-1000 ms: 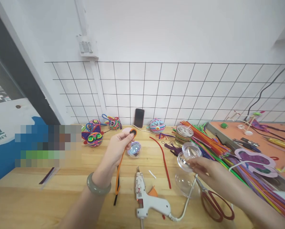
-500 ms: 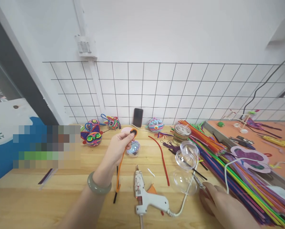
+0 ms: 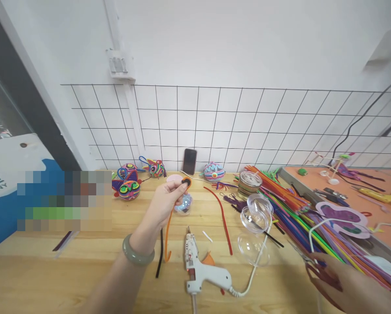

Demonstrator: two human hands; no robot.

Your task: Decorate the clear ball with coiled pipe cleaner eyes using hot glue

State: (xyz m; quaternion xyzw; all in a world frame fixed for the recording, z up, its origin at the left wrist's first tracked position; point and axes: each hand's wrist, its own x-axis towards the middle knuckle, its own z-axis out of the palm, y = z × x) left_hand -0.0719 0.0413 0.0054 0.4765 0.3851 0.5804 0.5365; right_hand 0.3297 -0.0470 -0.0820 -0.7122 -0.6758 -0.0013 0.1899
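Note:
Between the thumb and fingers of my left hand [image 3: 165, 200] is an orange pipe cleaner [image 3: 168, 237], coiled at its top around a black centre; its loose tail hangs down and hooks at the end. My right hand [image 3: 355, 279] is closed on a pair of scissors [image 3: 301, 253], blades pointing up and left, partly blurred. A black pipe cleaner [image 3: 160, 253] lies beside the orange tail. Behind my left fingers sits a clear ball [image 3: 184, 204]. The white glue gun [image 3: 211, 274] lies between my hands, nozzle away from me.
Decorated balls [image 3: 129, 190] and a phone [image 3: 189, 161] stand along the wall grid. A red pipe cleaner [image 3: 223, 218] curves mid-table. Clear plastic half-shells [image 3: 253, 248], a wire spool [image 3: 249, 182] and pipe cleaner bundles [image 3: 300, 222] crowd the right, with the glue gun's white cord [image 3: 252, 279] among them.
My right hand has moved right with the scissors, away from the clear half-shells. My left hand has shifted slightly right, and the orange tail now hangs apart from the black pipe cleaner.

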